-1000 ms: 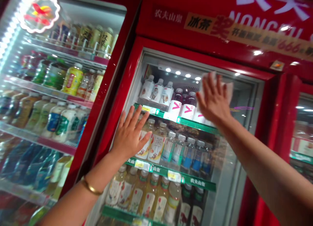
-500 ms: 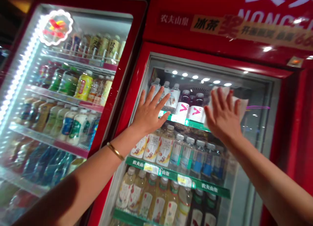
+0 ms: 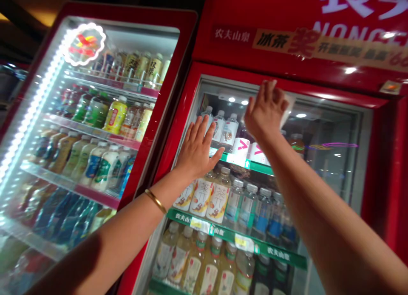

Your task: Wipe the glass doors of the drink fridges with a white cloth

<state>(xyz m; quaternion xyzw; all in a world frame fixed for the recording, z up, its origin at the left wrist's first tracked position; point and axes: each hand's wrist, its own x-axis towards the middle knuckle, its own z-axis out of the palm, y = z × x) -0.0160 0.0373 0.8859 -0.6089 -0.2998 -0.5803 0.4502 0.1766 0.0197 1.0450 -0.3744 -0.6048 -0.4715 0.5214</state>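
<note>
My left hand point(image 3: 197, 148) lies flat and open against the glass door point(image 3: 331, 176) of a red drinks fridge point(image 3: 229, 69), fingers spread, a gold bangle point(image 3: 155, 200) on the wrist. My right hand point(image 3: 265, 110) presses a white cloth point(image 3: 287, 109) onto the glass near the door's top edge, fingers curled over it. Behind the glass stand rows of bottles point(image 3: 219, 197) on green-edged shelves point(image 3: 242, 239).
A second red fridge point(image 3: 95, 116) with lit shelves of bottles stands to the left, its frame meeting the first one. A red sign panel with white and yellow lettering point(image 3: 306, 44) runs above the door. Another red frame point(image 3: 398, 171) borders the right side.
My right hand has slid the cloth up and to the left, from the middle of the glass to its top edge. My left hand rose from the middle shelf level to the upper shelf.
</note>
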